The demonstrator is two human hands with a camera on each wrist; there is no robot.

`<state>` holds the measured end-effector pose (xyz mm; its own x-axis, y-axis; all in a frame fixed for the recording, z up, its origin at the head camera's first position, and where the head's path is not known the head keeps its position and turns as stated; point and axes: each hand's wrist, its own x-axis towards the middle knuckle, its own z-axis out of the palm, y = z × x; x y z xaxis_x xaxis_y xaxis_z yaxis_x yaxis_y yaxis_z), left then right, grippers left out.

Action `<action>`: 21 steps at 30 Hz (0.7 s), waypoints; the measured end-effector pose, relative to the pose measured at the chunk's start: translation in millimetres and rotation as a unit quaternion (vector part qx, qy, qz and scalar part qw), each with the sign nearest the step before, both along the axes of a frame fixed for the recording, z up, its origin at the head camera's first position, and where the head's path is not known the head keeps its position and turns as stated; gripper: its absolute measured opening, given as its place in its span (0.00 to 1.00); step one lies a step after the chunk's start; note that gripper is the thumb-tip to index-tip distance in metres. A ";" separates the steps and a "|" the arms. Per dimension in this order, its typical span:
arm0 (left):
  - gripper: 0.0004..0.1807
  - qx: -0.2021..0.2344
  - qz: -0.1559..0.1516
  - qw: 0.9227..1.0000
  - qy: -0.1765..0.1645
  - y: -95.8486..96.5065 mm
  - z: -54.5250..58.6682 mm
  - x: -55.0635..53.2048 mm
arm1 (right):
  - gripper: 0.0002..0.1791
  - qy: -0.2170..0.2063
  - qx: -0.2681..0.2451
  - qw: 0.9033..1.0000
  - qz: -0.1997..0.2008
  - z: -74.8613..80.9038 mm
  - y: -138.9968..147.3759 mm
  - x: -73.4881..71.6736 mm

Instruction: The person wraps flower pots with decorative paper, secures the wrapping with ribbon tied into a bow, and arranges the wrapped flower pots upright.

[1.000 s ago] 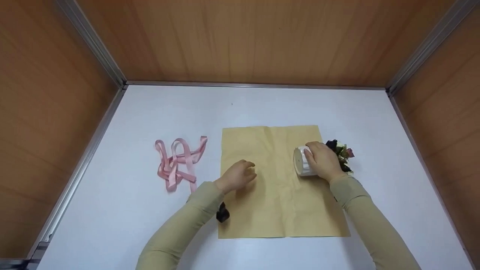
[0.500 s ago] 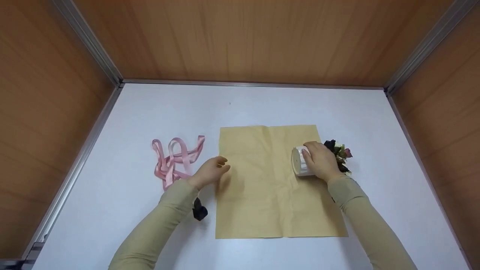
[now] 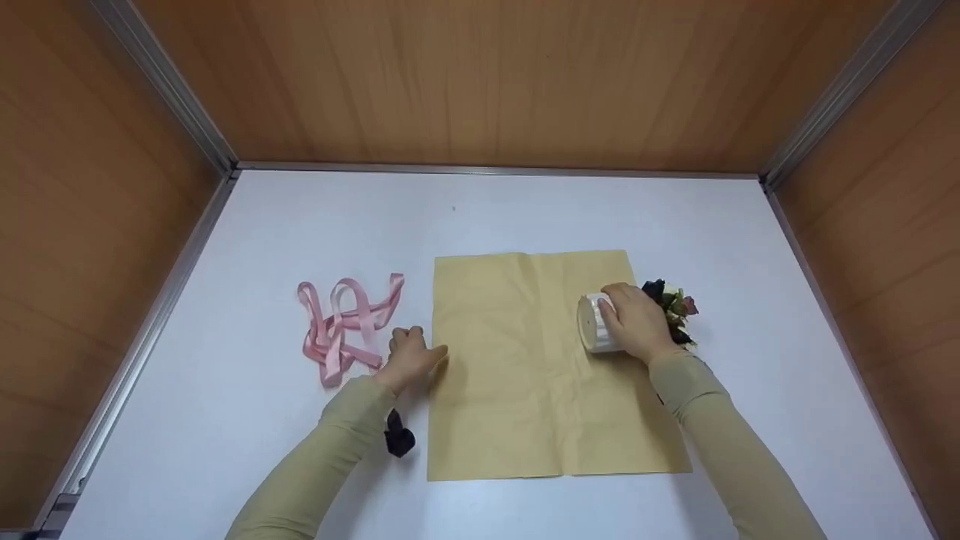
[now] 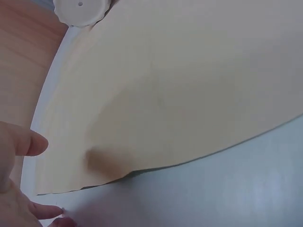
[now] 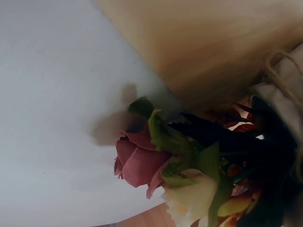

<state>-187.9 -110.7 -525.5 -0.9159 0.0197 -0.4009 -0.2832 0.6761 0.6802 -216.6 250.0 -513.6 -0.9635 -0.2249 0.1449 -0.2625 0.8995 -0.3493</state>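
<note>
A sheet of brown kraft paper lies flat, with a crease down its middle. My right hand grips a white flowerpot lying on its side over the paper's right part, base facing left. Artificial flowers poke out beyond the hand; a dusky pink rose and twine show in the right wrist view. At the paper's left edge is my left hand, thumb spread from the fingers, holding nothing. Its thumb stands above the paper in the left wrist view, the fingertips beyond the edge.
A loose tangle of pink ribbon lies just left of the left hand. Beneath the left cuff shows a small black object. Wooden panels with metal edging enclose the white table at the back and sides.
The left hand has drawn left from over the paper to its left edge, then turned, its fingers now pointing away. The right hand keeps its grip on the flowerpot.
</note>
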 end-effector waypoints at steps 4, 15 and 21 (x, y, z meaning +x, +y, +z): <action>0.39 -0.015 0.001 1.000 0.009 3.5 -4.0 2.8 | 0.23 -0.005 0.000 1.000 -0.001 -0.3 -1.5 -0.5; 0.35 -0.017 -0.022 0.999 0.031 17.0 -4.3 6.2 | 0.22 0.006 0.000 1.000 0.004 -1.5 -2.4 -1.1; 0.34 0.001 -0.031 0.999 0.042 22.2 -2.9 8.0 | 0.21 0.026 -0.004 1.000 0.008 -3.1 -0.9 0.0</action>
